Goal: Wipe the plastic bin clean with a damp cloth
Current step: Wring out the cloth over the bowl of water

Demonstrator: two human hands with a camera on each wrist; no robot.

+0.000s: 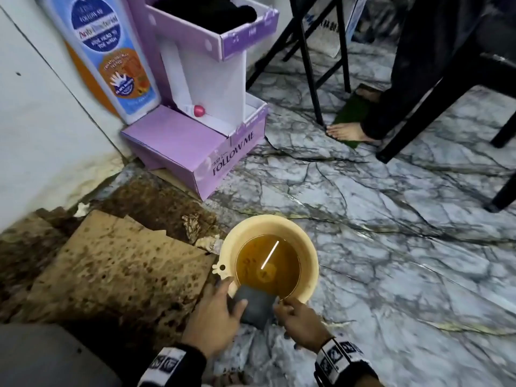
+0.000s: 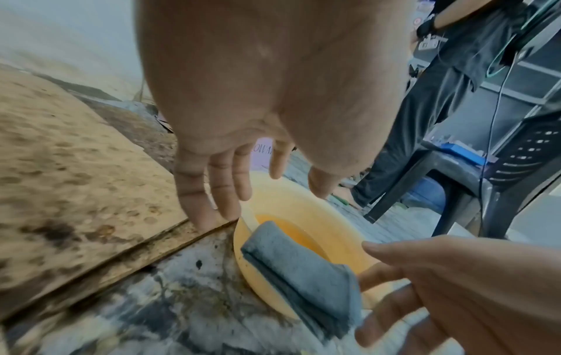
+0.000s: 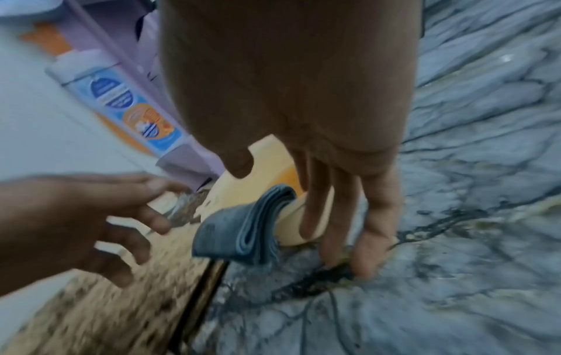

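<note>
A: Two hands are seen low over the marble floor (image 1: 391,247), just at the near rim of the plastic bin (image 1: 308,254). How is each grip described?

B: The left hand (image 1: 215,319) is spread, fingers straight and apart, with the thumb laid against the folded grey cloth (image 1: 255,304); nothing is clasped by it. In the left wrist view those fingers (image 2: 212,182) are shown reaching down past the bin's rim to the edge of the stained cardboard (image 1: 111,275).

A: And the right hand (image 1: 300,322)?

B: Its fingers are extended downward beside the cloth and the bin wall. Whether the cloth's far edge is pinched cannot be told; in the right wrist view the fingers (image 3: 343,206) are seen straight, not curled.

A: Where is the cloth placed?

B: It is draped over the bin's near rim, folded in several layers, between the two hands.

A: And the bin itself?

B: It is set on the floor at the right edge of the cardboard, upright, with brownish liquid held inside. A purple carton (image 1: 195,152) and a large bottle-shaped board (image 1: 111,57) are stood against the wall (image 1: 42,121) beyond. A bare foot (image 1: 349,132) and black chair legs (image 1: 312,79) are seen at the far right.
</note>
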